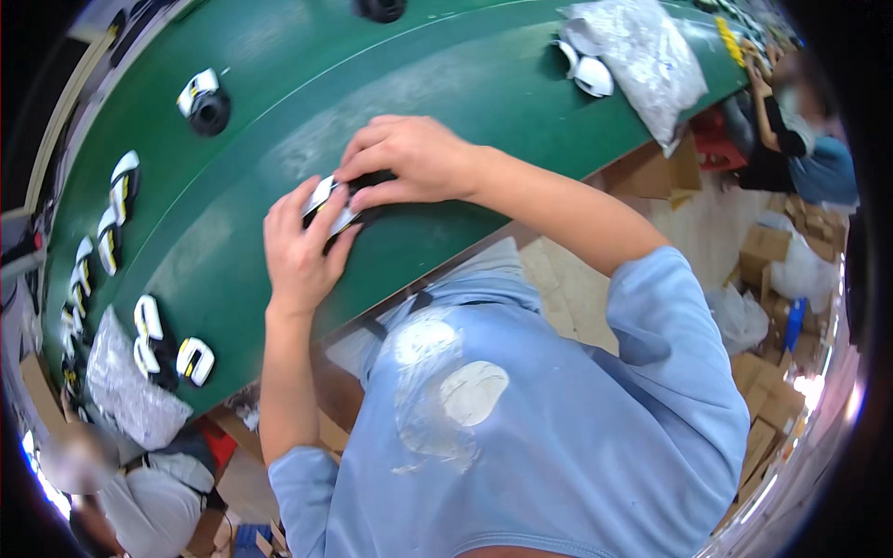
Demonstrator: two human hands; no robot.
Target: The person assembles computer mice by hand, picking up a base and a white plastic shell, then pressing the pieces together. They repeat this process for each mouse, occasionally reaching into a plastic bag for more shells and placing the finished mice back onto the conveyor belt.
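Observation:
Both my hands are on one small white-and-black plastic device point(322, 193) at the near part of the green table. My left hand point(299, 244) grips its near left side, with the thumb and fingers bent around it. From the far right, my right hand point(409, 160) holds the black part, its fingers curled and the thumb underneath. Much of the device is hidden by my fingers, so its full shape cannot be made out. A similar white-and-black unit with a round dark end point(206, 104) lies farther off to the left.
Several like units point(118, 191) line the left side of the green table point(391, 79). Nearer stand more white shells point(194, 360) beside a clear plastic bag point(130, 381). Another bag point(642, 60) and loose white covers point(592, 76) lie far right. Co-workers sit at both sides.

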